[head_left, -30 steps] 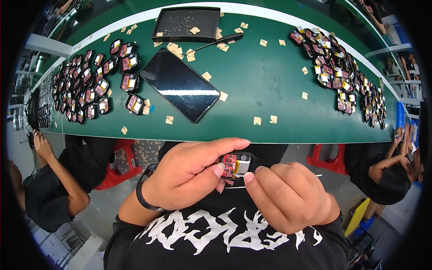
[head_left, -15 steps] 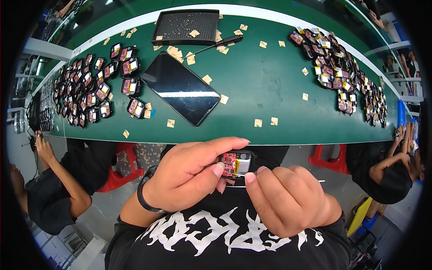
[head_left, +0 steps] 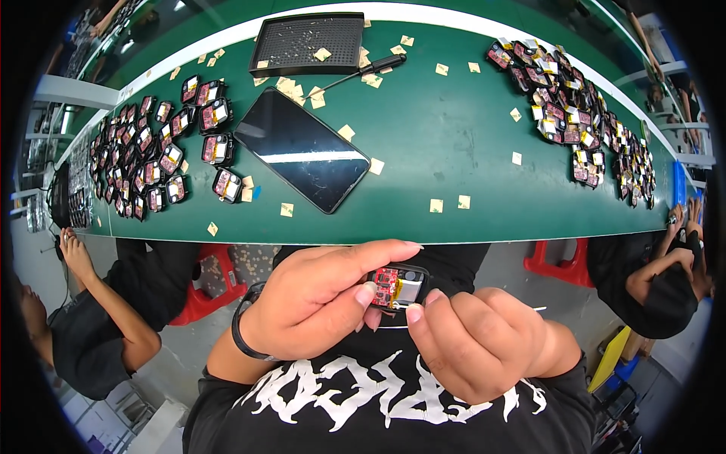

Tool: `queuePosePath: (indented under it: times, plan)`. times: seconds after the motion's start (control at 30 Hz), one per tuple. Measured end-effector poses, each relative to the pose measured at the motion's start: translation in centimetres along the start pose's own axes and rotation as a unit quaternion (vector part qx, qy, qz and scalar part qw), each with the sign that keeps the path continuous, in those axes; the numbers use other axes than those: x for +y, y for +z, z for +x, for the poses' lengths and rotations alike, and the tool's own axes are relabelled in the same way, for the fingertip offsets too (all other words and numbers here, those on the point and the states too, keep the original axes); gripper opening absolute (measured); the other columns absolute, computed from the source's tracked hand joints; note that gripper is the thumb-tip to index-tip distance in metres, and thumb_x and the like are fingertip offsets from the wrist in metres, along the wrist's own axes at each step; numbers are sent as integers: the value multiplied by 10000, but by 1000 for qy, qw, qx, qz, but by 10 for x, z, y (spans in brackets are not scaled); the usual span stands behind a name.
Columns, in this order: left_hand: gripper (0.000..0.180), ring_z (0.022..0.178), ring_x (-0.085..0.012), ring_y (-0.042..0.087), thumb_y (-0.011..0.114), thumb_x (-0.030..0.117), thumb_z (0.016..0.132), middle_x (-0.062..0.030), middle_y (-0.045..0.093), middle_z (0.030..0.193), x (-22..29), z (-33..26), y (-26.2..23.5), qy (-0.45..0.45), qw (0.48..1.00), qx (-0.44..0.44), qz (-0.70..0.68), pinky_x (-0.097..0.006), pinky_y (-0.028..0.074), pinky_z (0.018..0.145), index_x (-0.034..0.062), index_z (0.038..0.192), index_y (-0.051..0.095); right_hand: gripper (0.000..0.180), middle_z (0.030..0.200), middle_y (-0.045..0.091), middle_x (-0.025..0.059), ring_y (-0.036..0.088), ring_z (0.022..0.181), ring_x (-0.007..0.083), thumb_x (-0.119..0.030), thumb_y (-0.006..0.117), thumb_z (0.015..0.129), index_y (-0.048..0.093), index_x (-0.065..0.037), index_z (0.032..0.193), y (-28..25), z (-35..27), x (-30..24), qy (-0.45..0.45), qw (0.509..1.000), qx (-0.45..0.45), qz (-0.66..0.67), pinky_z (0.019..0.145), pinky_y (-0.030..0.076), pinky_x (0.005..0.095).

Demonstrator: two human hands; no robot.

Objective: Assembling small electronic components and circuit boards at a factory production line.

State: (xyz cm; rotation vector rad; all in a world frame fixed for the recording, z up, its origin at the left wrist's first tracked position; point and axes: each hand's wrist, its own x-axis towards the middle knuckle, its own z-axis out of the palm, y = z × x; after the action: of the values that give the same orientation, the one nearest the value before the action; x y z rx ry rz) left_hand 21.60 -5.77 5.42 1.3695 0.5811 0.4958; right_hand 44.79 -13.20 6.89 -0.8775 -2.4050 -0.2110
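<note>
A small black housing point(head_left: 426, 286) sits tilted above my lap, just in front of the table edge. Inside it are a red circuit board point(head_left: 386, 286) and a silver battery cell point(head_left: 409, 291). My left hand point(head_left: 314, 303) grips the housing from the left, its thumb on the board's side and its index finger stretched along the far rim. At the near right corner my right hand point(head_left: 484, 344) is closed, thumb and index finger pinched by a small whitish piece point(head_left: 401, 306). What lies inside that pinch is hidden.
On the green table point(head_left: 431, 136) lie a large black phone-like panel point(head_left: 302, 147), a screwdriver point(head_left: 386, 64), a black tray point(head_left: 306, 45) and scattered beige squares point(head_left: 436, 205). Similar open housings crowd the left point(head_left: 215, 113) and right point(head_left: 556, 113). People sit at either side near red stools point(head_left: 556, 261).
The housing has dipped slightly toward me and turned a little. My right fingertips have shifted slightly left and nearer along its near edge. My left hand keeps its grip.
</note>
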Motion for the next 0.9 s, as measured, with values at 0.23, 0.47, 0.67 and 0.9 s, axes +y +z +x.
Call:
queuePosePath:
  times: [0.23,0.47,0.67,0.9]
  plan:
    - [462,669,-94,629,443,-17,995,-30,636,792,-1,1,0,5,1000,-6,22,-252,489,638,-35,1446,536,218,919,667,129,576,762,193,-17,719,738,745,66,938,1,-1,1,-6,1000,-5,0,559,408,286]
    - [369,696,-90,672,577,-57,958,-109,709,945,-2,-5,7,-48,998,33,14,-210,540,597,-81,1324,611,208,934,672,129,583,775,193,-31,719,758,746,47,948,-6,0,1,-2,999,-34,-10,565,411,293]
    - [296,689,-113,695,620,-78,948,-124,705,973,0,-5,6,-19,997,73,27,-208,541,549,-90,1242,653,130,886,657,106,582,732,181,-76,705,794,734,18,879,-13,-1,0,33,999,-26,-20,549,390,267]
    - [444,697,-113,722,594,-84,900,-86,713,853,5,-6,8,-5,995,91,44,-232,522,613,-35,1340,631,175,847,667,110,581,717,190,-69,702,760,723,38,896,-6,3,-4,78,997,-2,-7,538,378,266]
